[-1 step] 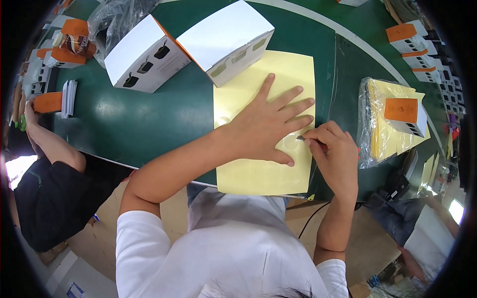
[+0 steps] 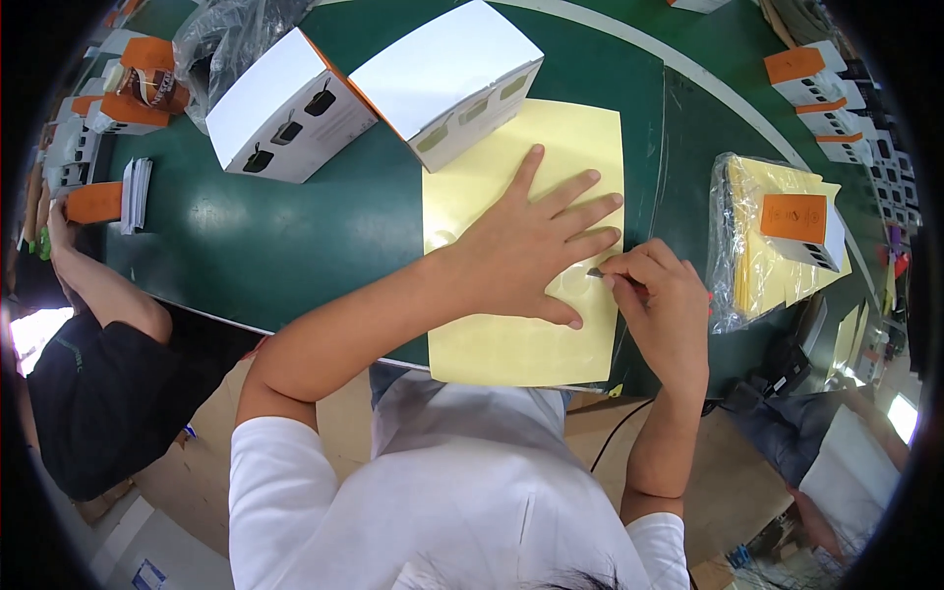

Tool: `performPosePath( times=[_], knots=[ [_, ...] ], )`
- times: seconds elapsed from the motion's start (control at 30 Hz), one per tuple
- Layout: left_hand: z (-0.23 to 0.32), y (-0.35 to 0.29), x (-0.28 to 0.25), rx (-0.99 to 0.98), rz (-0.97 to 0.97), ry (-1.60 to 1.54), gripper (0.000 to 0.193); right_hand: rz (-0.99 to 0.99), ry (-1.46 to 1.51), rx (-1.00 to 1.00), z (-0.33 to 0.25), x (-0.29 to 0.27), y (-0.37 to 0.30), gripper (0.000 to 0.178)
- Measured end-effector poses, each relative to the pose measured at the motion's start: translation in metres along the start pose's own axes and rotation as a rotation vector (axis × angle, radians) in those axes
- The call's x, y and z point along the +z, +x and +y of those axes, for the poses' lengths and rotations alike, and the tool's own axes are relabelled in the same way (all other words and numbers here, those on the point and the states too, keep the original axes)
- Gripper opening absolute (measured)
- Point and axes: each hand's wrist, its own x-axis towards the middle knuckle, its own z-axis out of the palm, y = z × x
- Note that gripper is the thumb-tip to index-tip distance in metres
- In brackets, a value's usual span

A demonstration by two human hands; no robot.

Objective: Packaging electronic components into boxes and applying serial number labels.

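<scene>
A pale yellow sheet [image 2: 521,359] with faint rounded outlines lies on the green table in front of me. My left hand [image 2: 536,246] is open and flat on it, fingers spread. At the sheet's right edge, my right hand [image 2: 661,305] is closed in a pinch on a small knife [image 2: 596,272]. Its grey metal tip points left onto the sheet, close to my left thumb and little finger. Only bits of red show from the knife's handle; my fingers hide the rest.
Two white boxes with orange sides, a left box [image 2: 285,113] and a right box [image 2: 447,79], stand at the far side; the right one overlaps the sheet. A plastic-wrapped yellow stack [image 2: 752,246] carries a small orange-white box [image 2: 796,218]. At left a co-worker's hand [image 2: 61,221] touches an orange box [image 2: 95,202].
</scene>
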Motion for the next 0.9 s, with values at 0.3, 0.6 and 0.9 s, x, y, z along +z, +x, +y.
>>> performPosePath(
  times=[0.3, 0.6, 0.9],
  knots=[
    [-0.003, 0.001, 0.0, 0.002, 0.022, 0.021, 0.086, 0.08, -0.127, 0.011, -0.014, 0.01, 0.004, 0.013],
    [0.001, 0.001, -0.005, -0.019, 0.023, 0.066, 0.094, 0.203, 0.17, 0.081, -0.019, -0.018, -0.013, 0.014],
    [-0.026, -0.022, -0.13, -0.353, 0.362, 0.546, 0.072, 0.424, 0.554, 0.083, -0.01, -0.042, -0.042, 0.014]
  ],
)
